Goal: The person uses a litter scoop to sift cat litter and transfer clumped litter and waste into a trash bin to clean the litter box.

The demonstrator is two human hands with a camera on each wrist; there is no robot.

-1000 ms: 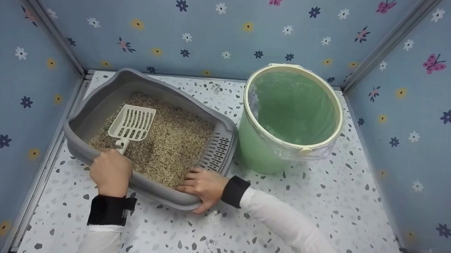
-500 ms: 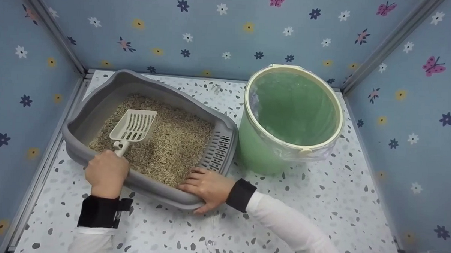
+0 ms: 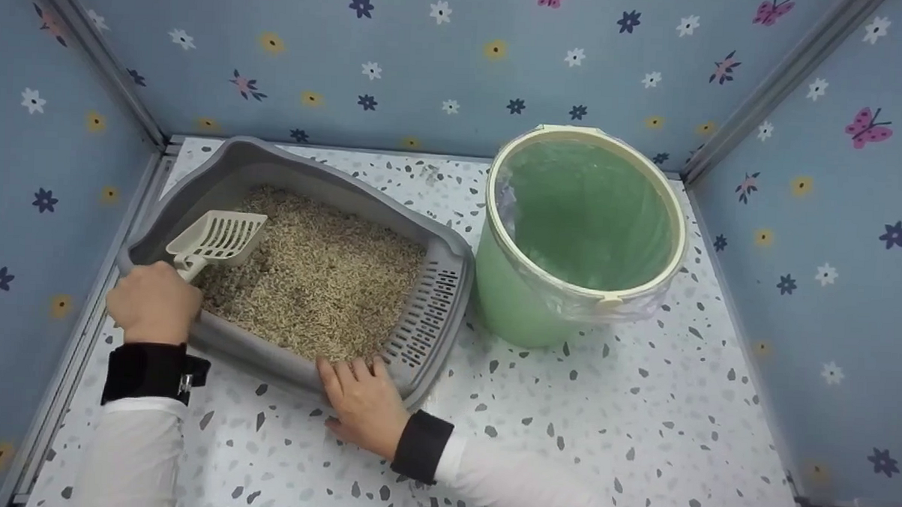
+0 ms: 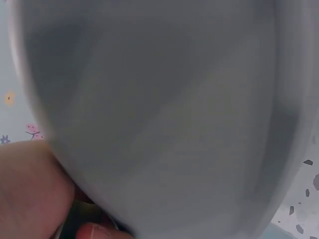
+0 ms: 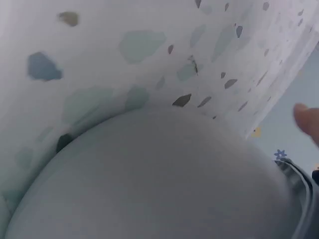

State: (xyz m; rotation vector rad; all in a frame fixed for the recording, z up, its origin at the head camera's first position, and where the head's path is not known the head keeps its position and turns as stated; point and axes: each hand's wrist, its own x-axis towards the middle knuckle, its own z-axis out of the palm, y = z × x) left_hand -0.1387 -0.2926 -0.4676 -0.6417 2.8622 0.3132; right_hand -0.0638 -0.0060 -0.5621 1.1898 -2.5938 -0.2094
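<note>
A grey litter box (image 3: 271, 352) holding tan pellet litter (image 3: 330, 279) stands on the left of the speckled surface. My left hand (image 3: 154, 301) grips the handle of a white slotted litter scoop (image 3: 223, 234) at the box's near left rim. The scoop's head is over the litter's left side; no clump shows in it. My right hand (image 3: 367, 404) holds the near rim, fingers over the inner side and thumb outside. Outer box wall (image 4: 169, 114) fills most of the left wrist view, part of my left hand beside it. In the right wrist view, the box wall (image 5: 159, 179) hides most of my right hand.
A green bin (image 3: 527, 316) with a cream ring and a clear plastic liner stands right of the box, close to its slotted end (image 3: 426, 313). Blue flowered panels (image 3: 443, 58) border the speckled surface (image 3: 602, 431) at the back and both sides.
My left hand and the scoop have moved left, toward the box's left end. My right hand has slid left along the near rim, away from the corner. The bin has stayed put.
</note>
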